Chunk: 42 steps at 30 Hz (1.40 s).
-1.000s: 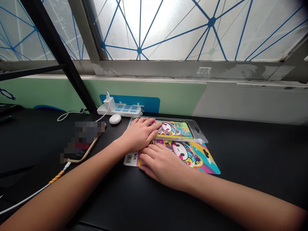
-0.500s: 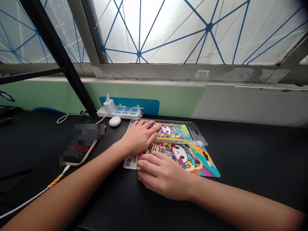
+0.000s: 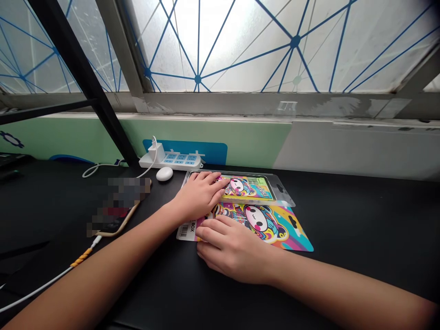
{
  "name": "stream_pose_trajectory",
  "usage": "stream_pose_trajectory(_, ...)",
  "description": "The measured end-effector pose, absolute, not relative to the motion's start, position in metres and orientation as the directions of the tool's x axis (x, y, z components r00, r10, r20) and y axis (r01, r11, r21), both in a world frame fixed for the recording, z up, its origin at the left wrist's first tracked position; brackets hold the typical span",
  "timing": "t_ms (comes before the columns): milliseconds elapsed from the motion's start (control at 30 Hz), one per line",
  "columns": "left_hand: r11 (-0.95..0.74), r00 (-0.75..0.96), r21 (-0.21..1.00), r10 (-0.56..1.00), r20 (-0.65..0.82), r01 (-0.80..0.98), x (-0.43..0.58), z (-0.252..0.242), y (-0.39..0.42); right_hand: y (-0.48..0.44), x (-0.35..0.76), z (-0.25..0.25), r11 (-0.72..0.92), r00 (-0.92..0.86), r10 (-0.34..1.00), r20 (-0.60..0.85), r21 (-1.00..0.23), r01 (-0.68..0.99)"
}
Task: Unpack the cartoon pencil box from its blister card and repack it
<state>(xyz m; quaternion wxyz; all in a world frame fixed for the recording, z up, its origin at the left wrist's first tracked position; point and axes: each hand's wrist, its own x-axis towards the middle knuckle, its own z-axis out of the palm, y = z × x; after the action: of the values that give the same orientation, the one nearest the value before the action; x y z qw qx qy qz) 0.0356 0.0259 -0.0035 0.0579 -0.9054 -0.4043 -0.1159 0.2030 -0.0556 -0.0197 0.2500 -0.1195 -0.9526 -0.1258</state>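
Left grip, a bare hand (image 3: pixel 199 195), lies palm down with fingers slightly spread at the centre of the frame, covering the left part of a clear plastic package (image 3: pixel 282 192) with a cartoon character inside. Right grip, the other bare hand (image 3: pixel 233 252), rests just below, fingers close together and curled, over the lower left of a colourful printed card (image 3: pixel 299 229); whether it pinches the card's edge cannot be told. Card and package lie on a black desk (image 3: pixel 364 238), the package along the card's upper edge. A barcode shows at the card's left end.

Just above and left of the package sits a rounded white case (image 3: pixel 164 173), near a white power strip (image 3: pixel 175 160) with a plugged-in adapter (image 3: pixel 156 152). At centre left lies a tan-edged phone (image 3: pixel 129 216), largely pixelated, with a white cable (image 3: pixel 37 290) running to the lower left beside the left forearm. A slanting black post (image 3: pixel 85 82) blocks part of the blue-lined window (image 3: pixel 237 50) in the upper left.
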Motion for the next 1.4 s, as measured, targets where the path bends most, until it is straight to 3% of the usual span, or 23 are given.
stream_pose_trajectory(133, -0.668, 0.644, 0.000, 0.718, 0.263, 0.744, 0.035, -0.004, 0.026, -0.055, 0.202, -0.022, 0.945, -0.833, 0.173, 0.526, 0.149, 0.290)
stream_pose_trajectory(267, -0.670, 0.648, 0.000, 0.718, 0.255, 0.743, 0.034, -0.004, 0.026, -0.049, 0.204, -0.020, 0.936, -0.766, 0.272, 0.582, 0.025, 0.352)
stream_pose_trajectory(367, -0.671, 0.647, 0.014, 0.720, 0.250, 0.741, 0.034, -0.003, 0.025, -0.030, 0.217, -0.011, 0.838, -0.683, 0.490, 0.542, -0.075, 0.541)
stream_pose_trajectory(467, -0.673, 0.648, 0.025, 0.722, 0.245, 0.740, 0.034, -0.002, 0.025, 0.005, 0.246, 0.002, 0.594, -0.505, 0.770, 0.389, -0.147, 0.791)
stream_pose_trajectory(567, -0.670, 0.645, 0.031, 0.725, 0.241, 0.742, 0.034, 0.000, 0.025, 0.040, 0.283, 0.014, 0.502, -0.446, 0.852, 0.272, -0.189, 0.844)
stream_pose_trajectory(700, -0.667, 0.643, 0.036, 0.731, 0.228, 0.745, 0.035, 0.001, 0.025, 0.063, 0.315, 0.024, 0.492, -0.489, 0.869, 0.076, -0.241, 0.836)
stream_pose_trajectory(833, -0.645, 0.613, 0.090, 0.754, 0.234, 0.759, 0.036, 0.002, 0.024, 0.064, 0.318, 0.026, 0.469, -0.476, 0.879, 0.026, -0.219, 0.856)
stream_pose_trajectory(967, -0.618, 0.569, 0.174, 0.779, 0.262, 0.767, 0.033, 0.006, 0.026, 0.063, 0.313, 0.024, 0.460, -0.453, 0.888, 0.083, -0.173, 0.871)
stream_pose_trajectory(1167, -0.622, 0.533, 0.156, 0.754, 0.384, 0.768, 0.012, 0.015, 0.040, 0.049, 0.307, 0.023, 0.493, -0.458, 0.858, 0.232, -0.122, 0.862)
stream_pose_trajectory(1300, -0.625, 0.517, 0.235, 0.762, 0.390, 0.744, -0.006, 0.024, 0.050, 0.033, 0.300, 0.022, 0.507, -0.456, 0.837, 0.302, -0.113, 0.855)
stream_pose_trajectory(1400, -0.658, 0.545, 0.232, 0.735, 0.403, 0.716, -0.014, 0.034, 0.048, 0.018, 0.300, 0.023, 0.562, -0.472, 0.762, 0.442, -0.090, 0.823)
